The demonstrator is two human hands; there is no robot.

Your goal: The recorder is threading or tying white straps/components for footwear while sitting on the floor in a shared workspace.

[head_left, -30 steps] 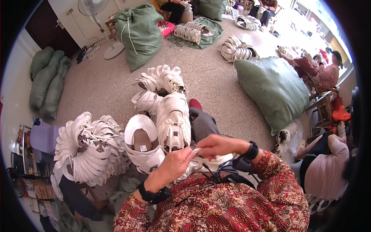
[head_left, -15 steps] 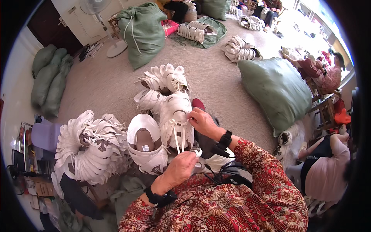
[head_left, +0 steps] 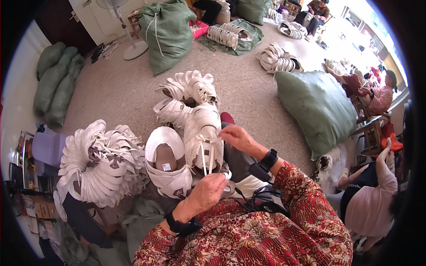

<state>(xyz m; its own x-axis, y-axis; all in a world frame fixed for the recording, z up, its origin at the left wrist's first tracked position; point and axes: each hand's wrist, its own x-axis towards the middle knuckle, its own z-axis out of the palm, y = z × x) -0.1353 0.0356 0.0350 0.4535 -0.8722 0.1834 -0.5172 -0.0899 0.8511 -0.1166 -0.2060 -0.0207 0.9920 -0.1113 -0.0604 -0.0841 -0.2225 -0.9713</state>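
Note:
White shoes with brown insides stand nested in a curved row before me. The nearest shoe (head_left: 205, 153) has a cream shoelace (head_left: 203, 153) threaded through its top eyelets, its strands running toward me. My left hand (head_left: 206, 193) is closed in a pinch at the near end of these strands. My right hand (head_left: 242, 139) is closed at the shoe's right upper edge; whatever is between its fingertips is too small to make out. Beside the laced shoe, on the left, sits a white shoe without visible laces (head_left: 166, 164), its insole showing.
A large coil of nested white shoes (head_left: 104, 173) stands at left, near a purple bin (head_left: 48, 146). A bulging green sack (head_left: 317, 108) lies at right; another sack (head_left: 166, 37) stands ahead near a fan (head_left: 135, 50). A person in pink (head_left: 370, 199) sits at lower right.
My right hand has shifted slightly right, away from the shoe's eyelets. My left hand stays in place. The person in pink at lower right has stretched an arm forward.

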